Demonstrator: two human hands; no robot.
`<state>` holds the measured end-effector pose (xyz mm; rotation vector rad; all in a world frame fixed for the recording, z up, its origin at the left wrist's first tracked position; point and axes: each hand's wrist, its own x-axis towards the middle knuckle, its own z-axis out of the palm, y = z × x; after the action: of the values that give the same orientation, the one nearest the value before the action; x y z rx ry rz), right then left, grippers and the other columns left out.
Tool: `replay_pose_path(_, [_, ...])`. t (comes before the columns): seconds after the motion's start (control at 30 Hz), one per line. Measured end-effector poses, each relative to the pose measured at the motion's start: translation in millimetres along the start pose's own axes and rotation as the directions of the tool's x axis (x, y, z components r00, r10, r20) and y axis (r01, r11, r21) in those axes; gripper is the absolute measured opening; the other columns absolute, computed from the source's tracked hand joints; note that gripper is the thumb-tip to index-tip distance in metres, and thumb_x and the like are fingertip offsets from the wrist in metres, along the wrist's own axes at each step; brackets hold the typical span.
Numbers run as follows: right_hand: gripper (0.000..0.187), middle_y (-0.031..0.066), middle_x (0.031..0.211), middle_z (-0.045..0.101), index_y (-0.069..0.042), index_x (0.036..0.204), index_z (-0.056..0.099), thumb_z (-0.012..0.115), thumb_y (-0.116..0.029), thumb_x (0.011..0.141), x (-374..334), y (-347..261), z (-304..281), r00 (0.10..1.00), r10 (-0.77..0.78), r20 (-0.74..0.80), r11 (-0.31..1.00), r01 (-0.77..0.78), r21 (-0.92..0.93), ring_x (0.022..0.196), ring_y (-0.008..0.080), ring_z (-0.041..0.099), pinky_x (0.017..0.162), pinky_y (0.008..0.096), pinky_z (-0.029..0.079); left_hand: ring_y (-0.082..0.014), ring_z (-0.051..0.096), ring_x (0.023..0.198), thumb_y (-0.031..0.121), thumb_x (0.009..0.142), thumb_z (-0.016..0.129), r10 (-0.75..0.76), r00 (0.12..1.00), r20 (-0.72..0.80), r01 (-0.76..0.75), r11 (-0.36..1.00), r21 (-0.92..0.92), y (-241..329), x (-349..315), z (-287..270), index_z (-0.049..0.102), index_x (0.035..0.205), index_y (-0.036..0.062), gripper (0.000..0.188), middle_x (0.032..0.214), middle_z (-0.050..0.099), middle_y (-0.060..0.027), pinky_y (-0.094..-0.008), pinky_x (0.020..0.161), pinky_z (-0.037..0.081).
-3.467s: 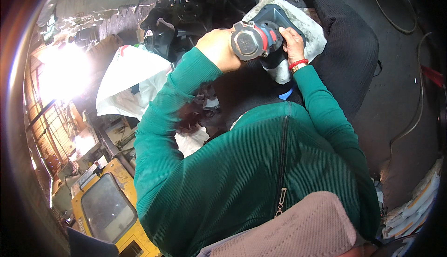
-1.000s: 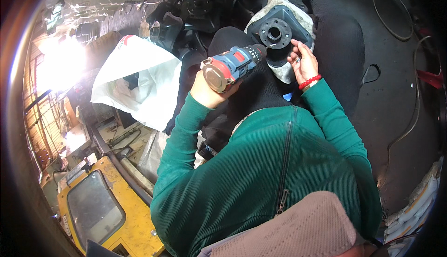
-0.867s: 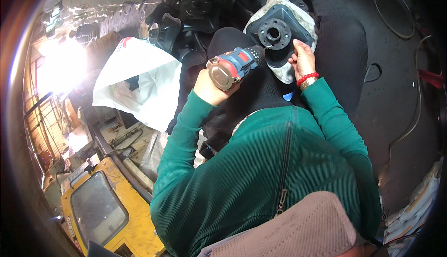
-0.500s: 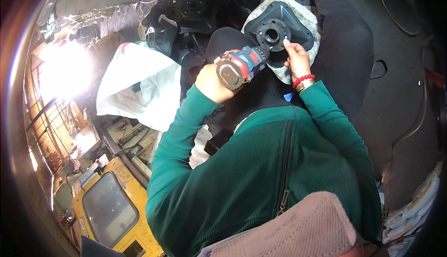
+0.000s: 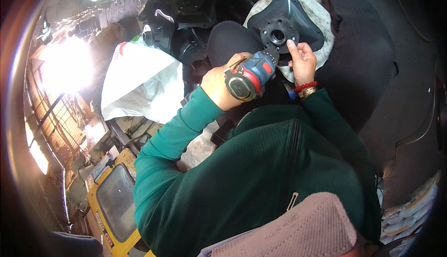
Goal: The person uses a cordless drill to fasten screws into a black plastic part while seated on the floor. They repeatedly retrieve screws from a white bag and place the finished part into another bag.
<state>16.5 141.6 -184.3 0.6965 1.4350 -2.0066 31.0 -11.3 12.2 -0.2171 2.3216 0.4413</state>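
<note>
My left hand [image 5: 219,87] is wrapped round a blue, red and black cordless drill [image 5: 258,69]. Its chuck end meets the lower left of the round hub on a black moulded part [image 5: 302,19]. This part has a broad squarish flange with rounded corners, and a ring of small holes surrounds the hub's central opening. It rests on a whitish cloth or bag [image 5: 321,13] between my knees. At the hub's lower right, my right hand [image 5: 302,64] has its thumb and forefinger pinched together. Whatever is between them is too small to make out. The drill's tip is hard to see.
More black moulded parts [image 5: 188,6] are piled beyond my left knee. A white plastic bag [image 5: 144,82] lies to the left. Further down on that side stands a yellow machine [image 5: 128,161] with a window. White stacked bags [image 5: 409,215] sit at the lower right.
The black part, drill and both hands appear slightly further right in the picture, as the whole view has shifted. The drill stays against the hub, and my right fingers remain beside it.
</note>
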Motion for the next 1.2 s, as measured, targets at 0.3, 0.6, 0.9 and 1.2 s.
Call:
replay_pose_path(0.3, [0.027,-0.0061,0.061,0.05,-0.006,0.084,0.061,0.071,-0.031,0.085,4.6,-0.5,-4.9,1.0,0.007,0.008,0.999,-0.007,-0.048,0.049,0.0022,0.043,0.041,0.02,0.037,-0.0321,0.068,0.08,0.022,0.073,0.075,0.068,0.981,-0.18,-0.078,0.996,-0.047,-10.1,-5.8,3.2,0.055,0.114,0.0029,0.05,0.092,0.068,-0.0142,-0.036,0.074,0.055])
replay_pose_path(0.6, [0.038,0.0178,0.126,0.054,-0.003,0.134,0.043,0.045,-0.011,0.097,-28.4,-30.9,-42.3,0.896,-0.032,0.442,0.81,-0.236,0.536,0.111,0.0268,0.057,0.085,0.0351,0.05,-0.0274,0.062,0.106,0.016,0.07,0.077,0.35,0.845,-0.403,-0.394,0.919,-0.028,-5.3,-53.8,38.4,0.05,0.125,0.0035,0.063,0.118,0.061,-0.0129,-0.0341,0.093,0.049])
replay_pose_path(0.9, [0.035,0.0146,0.141,0.043,-0.006,0.134,0.04,0.039,-0.017,0.101,-35.5,-38.1,-30.9,0.777,-0.085,0.623,0.672,-0.417,0.612,0.128,0.0331,0.044,0.09,0.0372,0.05,-0.0262,0.063,0.103,0.011,0.064,0.08,0.245,0.86,-0.447,-0.391,0.881,-0.268,2.4,-65.8,58.1,0.051,0.125,0.0022,0.068,0.115,0.062,-0.014,-0.0341,0.091,0.05])
replay_pose_path(1.2, [0.034,0.015,0.139,0.044,-0.005,0.133,0.039,0.037,-0.019,0.102,-35.2,-35.6,-21.9,0.835,-0.051,0.548,0.657,-0.385,0.648,0.128,0.033,0.045,0.099,0.0467,0.044,-0.0264,0.064,0.101,0.009,0.063,0.078,0.249,0.869,-0.427,-0.389,0.878,-0.28,8.9,-66.9,52.4,0.05,0.125,0.0029,0.068,0.112,0.063,-0.0135,-0.0342,0.09,0.05])
